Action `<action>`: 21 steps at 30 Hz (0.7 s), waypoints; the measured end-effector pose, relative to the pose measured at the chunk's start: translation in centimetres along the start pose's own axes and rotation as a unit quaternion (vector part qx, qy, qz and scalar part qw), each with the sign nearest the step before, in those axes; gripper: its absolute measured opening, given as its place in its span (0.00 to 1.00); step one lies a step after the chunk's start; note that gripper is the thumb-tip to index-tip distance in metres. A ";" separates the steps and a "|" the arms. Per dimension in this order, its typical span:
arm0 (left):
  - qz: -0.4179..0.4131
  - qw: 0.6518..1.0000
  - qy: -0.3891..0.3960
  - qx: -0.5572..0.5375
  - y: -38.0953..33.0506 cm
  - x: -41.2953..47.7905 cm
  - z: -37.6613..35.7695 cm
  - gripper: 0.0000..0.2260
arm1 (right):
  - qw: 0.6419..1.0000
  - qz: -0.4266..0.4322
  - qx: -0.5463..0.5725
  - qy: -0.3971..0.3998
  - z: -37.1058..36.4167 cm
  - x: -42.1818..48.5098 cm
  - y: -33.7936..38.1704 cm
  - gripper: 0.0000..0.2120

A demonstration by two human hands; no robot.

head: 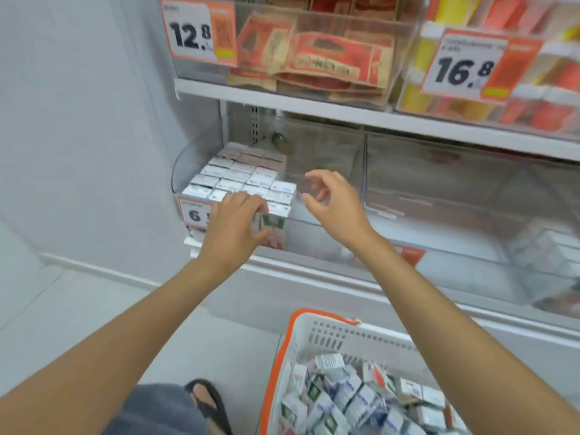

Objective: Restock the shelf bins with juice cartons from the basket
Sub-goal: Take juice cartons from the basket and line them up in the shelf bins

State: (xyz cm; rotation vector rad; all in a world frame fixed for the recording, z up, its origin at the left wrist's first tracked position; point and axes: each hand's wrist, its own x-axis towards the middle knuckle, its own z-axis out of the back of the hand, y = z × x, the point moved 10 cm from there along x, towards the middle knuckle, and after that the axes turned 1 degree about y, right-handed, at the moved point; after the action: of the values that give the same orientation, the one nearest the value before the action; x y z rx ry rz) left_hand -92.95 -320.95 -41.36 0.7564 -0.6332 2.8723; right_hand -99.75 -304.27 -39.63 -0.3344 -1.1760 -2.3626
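Pressing a carton (272, 226) into the bin (326, 221) at its front edge, the left hand (233, 224) grips it; the right hand (332, 199) hovers open, empty. Bin roughly half filled; basket (317, 337) holds many more.

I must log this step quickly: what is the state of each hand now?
Left hand: closed on a carton at the front of the bin.
Right hand: open, holding nothing, above the bin.
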 end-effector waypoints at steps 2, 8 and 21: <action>0.008 0.997 0.049 -0.061 -2.2 -1.8 -1.9 0.12 | 1.000 0.004 -0.002 -0.021 1.4 -3.4 -0.3 0.09; 0.117 0.930 0.247 -0.245 -7.2 -12.8 -13.6 0.11 | 0.978 -0.143 -0.029 0.146 0.1 -17.6 -12.4 0.10; 0.277 0.842 0.401 -0.231 -5.8 -26.3 -26.9 0.10 | 0.921 -0.357 -0.083 0.135 2.1 -39.2 -33.2 0.22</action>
State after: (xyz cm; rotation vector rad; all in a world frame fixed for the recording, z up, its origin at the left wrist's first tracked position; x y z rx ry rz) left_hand -80.96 -304.32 -73.35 -0.7899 -1.4573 2.8467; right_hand -83.28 -273.35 -77.29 0.4417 -1.0798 -3.0044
